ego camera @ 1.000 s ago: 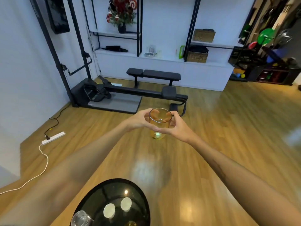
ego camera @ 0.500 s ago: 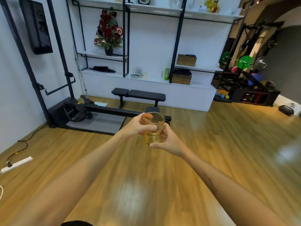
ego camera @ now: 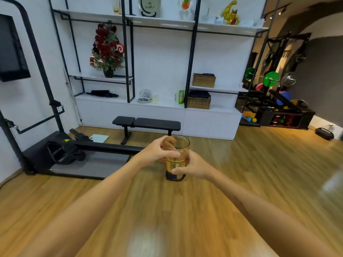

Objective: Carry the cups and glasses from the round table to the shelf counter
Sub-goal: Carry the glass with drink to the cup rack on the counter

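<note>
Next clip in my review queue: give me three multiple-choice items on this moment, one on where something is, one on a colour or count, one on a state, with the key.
1. Where is the black bench?
A. on the floor in front of the shelf counter
B. on top of the counter
C. beside the weight rack at far right

2. How many wicker baskets sit on the shelving?
A. one
B. two
C. four

3. How is the amber glass held?
A. left hand alone
B. resting on the floor
C. both hands, upright

Key:
1 A, the bench stands on the wood floor just before the white counter.
2 B, one basket sits on the small upper shelf and another on the counter below it.
3 C, the left hand wraps the upper wall and the right hand has its grip lower down, rim up.
</note>
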